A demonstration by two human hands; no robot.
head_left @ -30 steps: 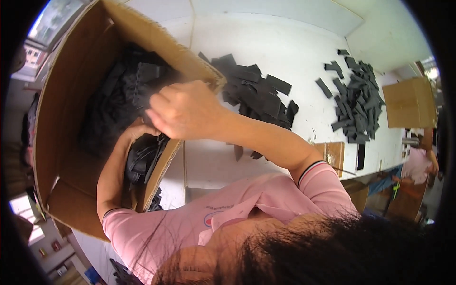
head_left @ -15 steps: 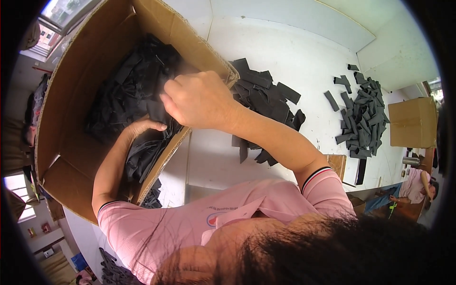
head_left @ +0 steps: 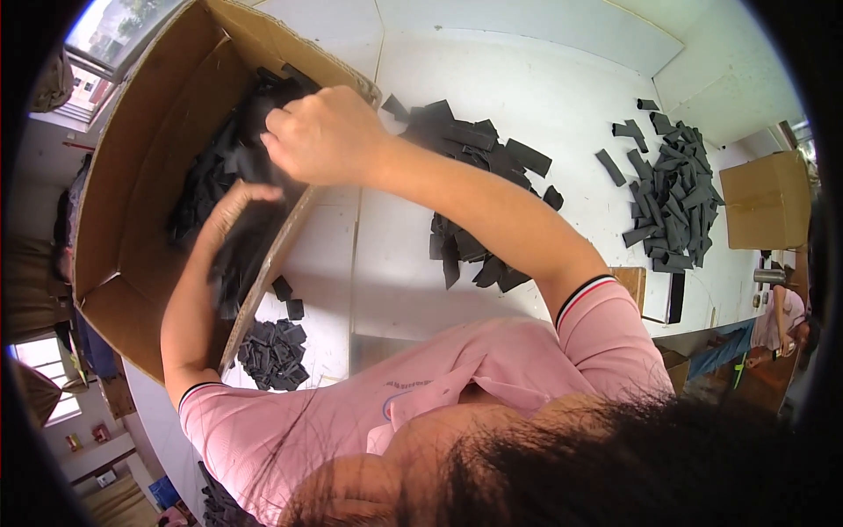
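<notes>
A large open cardboard box (head_left: 132, 184) leans at the left with many dark fabric-like pieces (head_left: 204, 189) inside. My left hand (head_left: 230, 206) is inside the box among them, its visible digits stretched out and other fingers hidden. Above the box's near-right side, my right hand (head_left: 320, 136) is closed in a fist. Its fingertips face the dark pieces; what it grips, if anything, is hidden and blurred.
On the white table (head_left: 395, 237) lie a loose pile of flat black pieces (head_left: 465, 140), a heap of rolled-looking black pieces (head_left: 676, 189) and a smaller pile (head_left: 274, 353) beside the box. A closed carton (head_left: 766, 202) stands far right, near another person (head_left: 780, 318).
The box has shifted left, showing more of the small pile beside it. Both hands have moved up and left, the right hand still closed.
</notes>
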